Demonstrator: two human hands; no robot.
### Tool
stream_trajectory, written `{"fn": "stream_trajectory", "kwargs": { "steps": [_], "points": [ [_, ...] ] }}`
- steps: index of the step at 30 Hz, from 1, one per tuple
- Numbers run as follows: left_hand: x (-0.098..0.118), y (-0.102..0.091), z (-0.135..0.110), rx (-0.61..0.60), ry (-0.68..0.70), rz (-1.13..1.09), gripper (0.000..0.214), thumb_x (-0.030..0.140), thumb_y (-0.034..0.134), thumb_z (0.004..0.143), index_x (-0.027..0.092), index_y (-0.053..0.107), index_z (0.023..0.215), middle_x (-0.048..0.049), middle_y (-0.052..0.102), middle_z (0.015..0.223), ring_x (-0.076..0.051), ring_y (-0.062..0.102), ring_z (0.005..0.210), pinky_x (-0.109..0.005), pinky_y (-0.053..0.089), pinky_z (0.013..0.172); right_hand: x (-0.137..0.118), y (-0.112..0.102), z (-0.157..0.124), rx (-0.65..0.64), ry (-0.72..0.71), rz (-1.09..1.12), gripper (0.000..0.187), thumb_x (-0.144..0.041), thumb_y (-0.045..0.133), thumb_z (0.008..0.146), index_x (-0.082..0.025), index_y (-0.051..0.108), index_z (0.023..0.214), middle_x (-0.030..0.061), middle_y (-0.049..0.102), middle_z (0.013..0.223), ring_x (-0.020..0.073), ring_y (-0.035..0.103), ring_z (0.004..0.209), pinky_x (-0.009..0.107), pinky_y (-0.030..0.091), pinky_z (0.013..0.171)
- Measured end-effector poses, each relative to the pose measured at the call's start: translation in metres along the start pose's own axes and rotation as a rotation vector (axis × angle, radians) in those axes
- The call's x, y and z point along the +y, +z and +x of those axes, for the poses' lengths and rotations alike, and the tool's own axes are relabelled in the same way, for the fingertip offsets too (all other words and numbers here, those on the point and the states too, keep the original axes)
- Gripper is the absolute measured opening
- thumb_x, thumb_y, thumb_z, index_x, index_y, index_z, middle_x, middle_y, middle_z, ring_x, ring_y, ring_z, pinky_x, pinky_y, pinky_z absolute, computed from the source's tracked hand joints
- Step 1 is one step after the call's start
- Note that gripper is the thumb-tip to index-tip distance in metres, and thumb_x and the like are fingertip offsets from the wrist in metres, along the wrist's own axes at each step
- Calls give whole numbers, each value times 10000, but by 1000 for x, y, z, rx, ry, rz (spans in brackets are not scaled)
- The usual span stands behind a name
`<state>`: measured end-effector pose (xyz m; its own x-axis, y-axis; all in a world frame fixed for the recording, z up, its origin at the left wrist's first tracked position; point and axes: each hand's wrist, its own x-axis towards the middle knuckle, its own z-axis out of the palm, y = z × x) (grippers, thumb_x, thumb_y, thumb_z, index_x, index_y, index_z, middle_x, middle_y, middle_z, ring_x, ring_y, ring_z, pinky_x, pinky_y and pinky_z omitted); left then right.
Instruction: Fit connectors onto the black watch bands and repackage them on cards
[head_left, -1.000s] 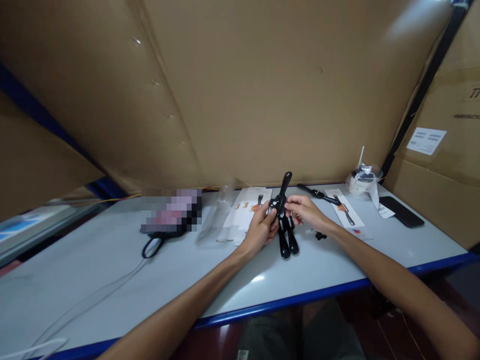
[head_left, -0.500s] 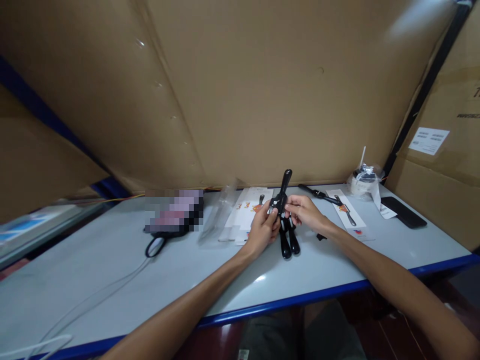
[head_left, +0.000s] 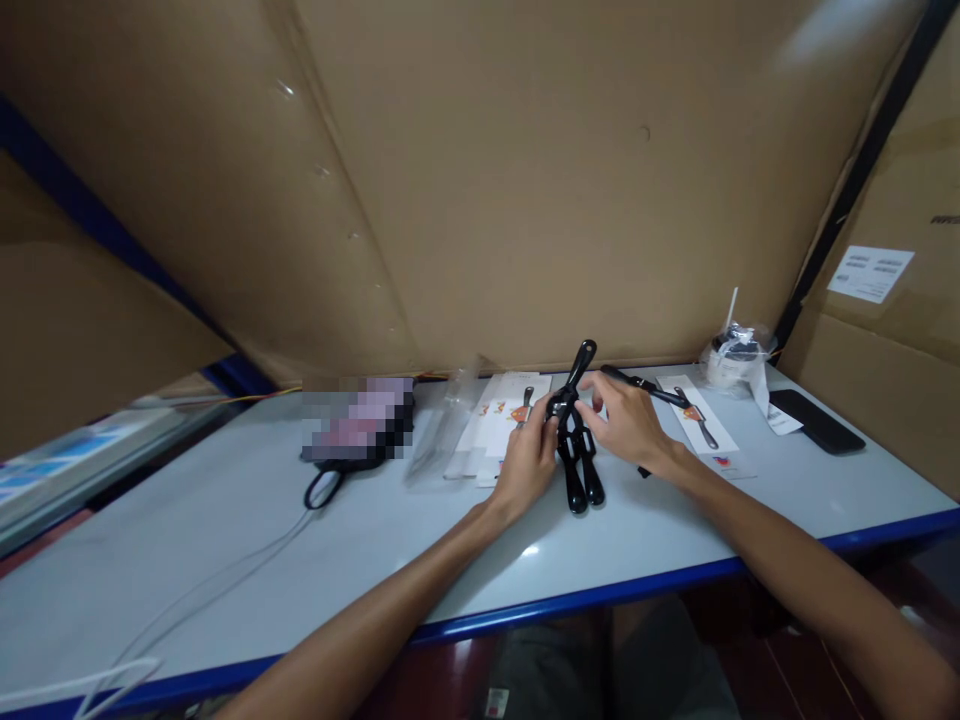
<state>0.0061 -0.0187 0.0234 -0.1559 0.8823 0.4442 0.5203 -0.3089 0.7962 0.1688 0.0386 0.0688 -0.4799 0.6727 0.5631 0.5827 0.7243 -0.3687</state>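
Two handles [head_left: 576, 490], head view: side by side on the table [head_left: 375, 560], just below the held tool.
Held tool [head_left: 577, 372]: tilted, one handle pointing up and away.
Left hand [head_left: 531, 445]: fingers closed around the tool's middle.
Right hand [head_left: 628, 418]: thumb and forefinger slightly parted beside the tool; cannot tell whether they grip.
Far tool [head_left: 640, 383]: end over a card [head_left: 694, 415], phone [head_left: 819, 422] farther right.

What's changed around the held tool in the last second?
The right grip has opened from its pinch on the held tool; whether it still touches is unclear. The left grip still holds it but has turned to show more of its back, and the tool's upper end leans slightly further right. The two tools below and the printed card stayed put.
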Motion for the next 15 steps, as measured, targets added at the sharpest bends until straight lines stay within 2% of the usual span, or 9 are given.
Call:
{"fn": "stream_trajectory", "kwargs": {
  "steps": [4, 9, 12, 15],
  "points": [
    [-2, 1, -2, -18, 34, 97, 459, 256, 420, 972, 179, 523, 1413, -35, 684, 844, -160, 572, 654, -265, 421, 669, -11, 2, -7, -91, -69, -90, 233, -369, 595, 984, -184, 639, 1120, 83, 730, 993, 203, 649, 783, 300, 409, 697],
    [-4, 2, -3, -71, 42, 174, 498, 250, 378, 994, 155, 478, 1472, -78, 720, 863, -197, 634, 694, -291, 463, 717, -17, 7, -9, -134, -47, -175, 266, -350, 494, 1037, -153, 662, 1102, 142, 733, 1040, 247, 672, 810, 327, 391, 668],
    [-3, 2, -4, -96, 54, 208, 511, 253, 369, 1004, 164, 449, 1500, -85, 724, 860, -221, 663, 720, -305, 472, 738, -18, 9, -10, -145, -46, -185, 280, -283, 412, 1058, -156, 662, 1064, 143, 736, 1019, 243, 675, 808, 325, 380, 664],
    [-2, 1, -5, -117, 51, 265, 530, 244, 366, 1000, 156, 423, 1519, -107, 732, 871, -252, 678, 736, -324, 476, 727, -17, 14, -10, -129, 4, -106, 262, -249, 398, 1049, -173, 646, 1018, 114, 739, 942, 221, 663, 776, 315, 382, 668]
  ]
}}
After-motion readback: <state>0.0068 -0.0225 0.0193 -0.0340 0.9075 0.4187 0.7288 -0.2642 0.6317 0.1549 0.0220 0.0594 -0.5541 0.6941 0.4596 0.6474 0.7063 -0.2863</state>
